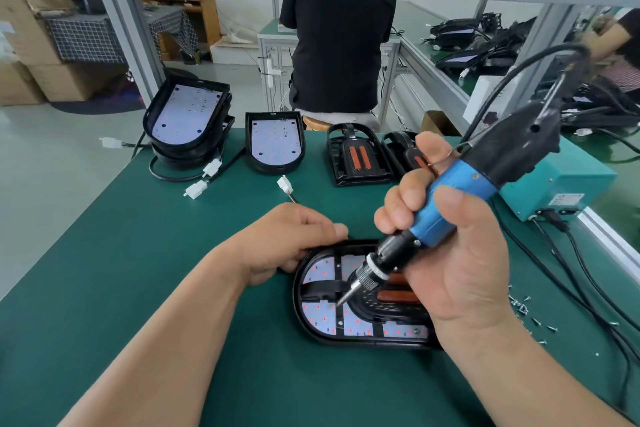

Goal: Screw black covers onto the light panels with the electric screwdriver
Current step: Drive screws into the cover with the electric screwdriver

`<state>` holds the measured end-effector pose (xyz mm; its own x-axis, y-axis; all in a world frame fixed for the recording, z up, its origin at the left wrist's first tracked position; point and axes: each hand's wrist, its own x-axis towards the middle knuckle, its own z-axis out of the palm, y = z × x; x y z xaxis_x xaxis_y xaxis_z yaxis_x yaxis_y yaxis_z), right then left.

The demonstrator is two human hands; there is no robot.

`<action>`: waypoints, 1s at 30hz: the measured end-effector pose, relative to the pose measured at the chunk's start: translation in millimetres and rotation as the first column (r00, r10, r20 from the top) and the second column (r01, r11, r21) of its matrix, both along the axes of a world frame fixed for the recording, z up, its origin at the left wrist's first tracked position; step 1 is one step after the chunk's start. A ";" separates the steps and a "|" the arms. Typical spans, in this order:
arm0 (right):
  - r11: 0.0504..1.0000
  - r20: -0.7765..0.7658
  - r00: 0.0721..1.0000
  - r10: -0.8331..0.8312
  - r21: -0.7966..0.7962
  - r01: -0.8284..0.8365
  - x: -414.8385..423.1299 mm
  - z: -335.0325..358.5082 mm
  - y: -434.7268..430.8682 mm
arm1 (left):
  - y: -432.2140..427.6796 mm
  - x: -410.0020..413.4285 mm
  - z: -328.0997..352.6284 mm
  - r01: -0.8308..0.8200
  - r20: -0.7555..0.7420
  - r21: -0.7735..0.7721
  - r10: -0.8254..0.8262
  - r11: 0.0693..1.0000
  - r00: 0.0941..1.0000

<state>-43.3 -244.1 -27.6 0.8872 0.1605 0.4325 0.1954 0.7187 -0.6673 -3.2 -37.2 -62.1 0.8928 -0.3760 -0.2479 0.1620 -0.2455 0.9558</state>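
Far edge of green bench (156, 288): one stack of black-rimmed white light panels (188, 114) — number unclear — one single panel (275, 142), two black covers with orange strips (358, 158). Left hand (287, 246) curled over the rim of the oval work panel (320, 317); right hand (460, 270) wrapped round the blue-and-black electric screwdriver (450, 201) — bit at a fitted black cover's (374, 308) edge. Teal box (561, 180) label unreadable.
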 end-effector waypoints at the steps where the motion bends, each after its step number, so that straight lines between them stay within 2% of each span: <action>1: 0.999 -0.029 0.999 -0.030 0.017 0.031 2.3 -0.2 -1.4 | 0.1 1.5 0.0 -0.024 -0.023 -0.035 0.023 0.999 0.999; 8: 0.972 -0.169 0.969 -0.178 0.122 0.200 16.6 -1.7 -17.8 | 3.8 10.5 -6.8 -0.197 -0.133 -0.208 0.172 0.958 0.976; 16: 0.920 -0.290 0.909 -0.300 0.164 0.356 29.1 -5.5 -29.4 | 3.2 11.5 -11.1 -0.137 -0.166 -0.369 0.080 0.919 0.983; 22: 0.894 -0.329 0.870 -0.367 0.133 0.427 33.7 -9.7 -30.2 | 0.9 11.5 -10.8 -0.164 -0.189 -0.463 0.083 0.871 0.978; 30: 0.878 -0.355 0.842 -0.407 0.104 0.468 33.0 -10.2 -28.2 | 3.1 13.4 -13.3 -0.112 -0.181 -0.465 0.030 0.878 0.983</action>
